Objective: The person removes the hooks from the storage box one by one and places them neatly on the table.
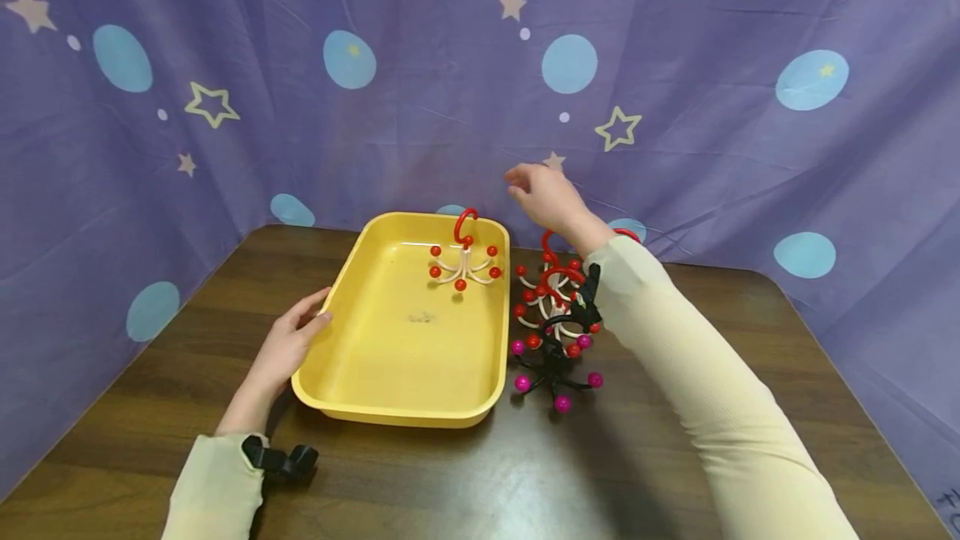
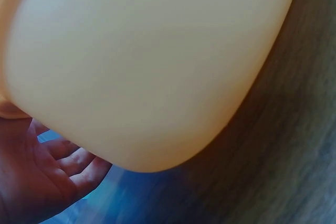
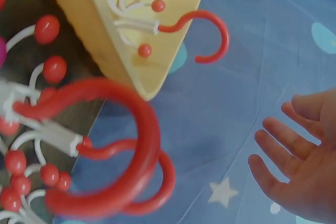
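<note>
A yellow plastic tray [image 1: 390,348] lies on the table, and my left hand [image 1: 288,344] grips its left rim, thumb over the edge and fingers along the outer wall. In the left wrist view those fingers [image 2: 79,169] show beside the tray's pale side. Inside the tray's far right part stands a small hook hanger [image 1: 463,261] with a red hook and white arms tipped with red balls. My right hand [image 1: 551,197] is raised beyond the tray's far right corner, fingers loosely bent and holding nothing; the right wrist view shows this hand [image 3: 299,156] apart from the hooks.
Right of the tray cluster more red-and-white hook hangers [image 1: 557,280], partly hidden by the right wrist. In front of them stands a black hanger [image 1: 553,365] with magenta balls. A purple curtain [image 1: 450,107] hangs behind the brown wooden table [image 1: 420,482].
</note>
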`<move>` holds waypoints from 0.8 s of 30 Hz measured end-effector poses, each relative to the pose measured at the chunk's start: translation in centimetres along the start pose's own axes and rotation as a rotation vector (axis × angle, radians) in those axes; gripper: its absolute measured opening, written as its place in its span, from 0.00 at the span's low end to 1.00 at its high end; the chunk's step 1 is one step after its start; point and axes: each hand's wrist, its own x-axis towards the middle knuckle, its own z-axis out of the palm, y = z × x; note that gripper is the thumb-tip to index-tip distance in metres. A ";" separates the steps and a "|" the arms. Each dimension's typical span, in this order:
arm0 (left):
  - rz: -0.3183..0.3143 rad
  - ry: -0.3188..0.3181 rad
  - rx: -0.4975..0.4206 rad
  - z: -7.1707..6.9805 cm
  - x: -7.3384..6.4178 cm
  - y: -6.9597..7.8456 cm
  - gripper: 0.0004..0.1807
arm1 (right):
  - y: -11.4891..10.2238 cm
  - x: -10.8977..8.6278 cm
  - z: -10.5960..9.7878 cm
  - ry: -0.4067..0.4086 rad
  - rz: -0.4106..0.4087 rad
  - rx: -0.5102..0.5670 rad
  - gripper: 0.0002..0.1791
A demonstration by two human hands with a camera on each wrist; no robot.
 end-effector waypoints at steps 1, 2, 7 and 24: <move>-0.001 0.000 -0.001 0.0 0.0 0.0 0.30 | -0.3 0.2 0.3 -0.014 0.004 0.006 0.18; 0.000 0.000 -0.004 -0.1 0.0 0.0 0.30 | -0.5 0.4 0.5 -0.028 0.010 0.006 0.18; -0.009 -0.008 -0.017 -0.1 0.0 0.1 0.31 | -1.4 1.1 1.8 -0.113 0.033 -0.011 0.19; -0.001 -0.009 -0.038 -0.1 -0.1 -0.1 0.30 | -3.6 2.7 6.1 -0.270 -0.016 -0.093 0.23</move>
